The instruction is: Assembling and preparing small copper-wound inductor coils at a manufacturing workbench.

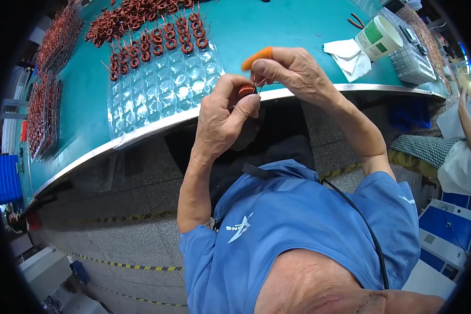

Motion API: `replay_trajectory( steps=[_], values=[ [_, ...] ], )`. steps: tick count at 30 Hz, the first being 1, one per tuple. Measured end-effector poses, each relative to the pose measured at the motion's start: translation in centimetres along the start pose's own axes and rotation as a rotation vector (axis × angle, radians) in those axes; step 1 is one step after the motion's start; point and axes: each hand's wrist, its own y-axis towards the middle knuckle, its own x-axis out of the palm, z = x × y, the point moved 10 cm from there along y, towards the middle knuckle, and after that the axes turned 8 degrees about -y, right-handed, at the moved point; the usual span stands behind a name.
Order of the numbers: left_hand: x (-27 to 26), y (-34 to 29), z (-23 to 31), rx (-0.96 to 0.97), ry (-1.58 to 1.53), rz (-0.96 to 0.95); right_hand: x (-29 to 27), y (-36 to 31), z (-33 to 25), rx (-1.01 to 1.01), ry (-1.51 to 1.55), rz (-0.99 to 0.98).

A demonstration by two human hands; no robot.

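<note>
Just over the table's front edge, my left hand [219,119] pinches a ring-shaped coil [247,90] wound with copper-coloured wire between thumb and fingers. My right hand [302,77], with an orange finger cot [257,57] on one finger, is closed on the coil's thin wire leads [260,82] beside it. Its fingertips partly hide the leads. Left of both hands lies a clear plastic blister tray [141,107]. Rows of similar coils [187,48] with upright leads fill its far cups, while the nearer cups hold none.
A loose heap of coils [121,23] lies beyond the tray. Stacked trays of coils [43,112] stand at the far left. To the right are a white cloth [349,56], a white-and-green tub [377,37], a grey basket [416,65] and red-handled pliers [356,22] on the green tabletop [277,23].
</note>
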Motion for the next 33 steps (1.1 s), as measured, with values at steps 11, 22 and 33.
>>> replay_trajectory(
  steps=[11,22,33],
  values=[
    [1.4,-0.3,-1.5,-0.107,-0.538,0.199,-0.7,-2.7,-3.3,-0.551,-0.421,0.452],
    [2.8,2.6,-2.6,-0.036,-0.636,0.186,-0.8,-8.0,-7.2,-0.877,-0.732,0.705],
    [1.7,1.2,-0.9,0.027,-0.558,0.385,-2.1,-2.6,2.1,-0.024,0.552,0.290]
  ],
)
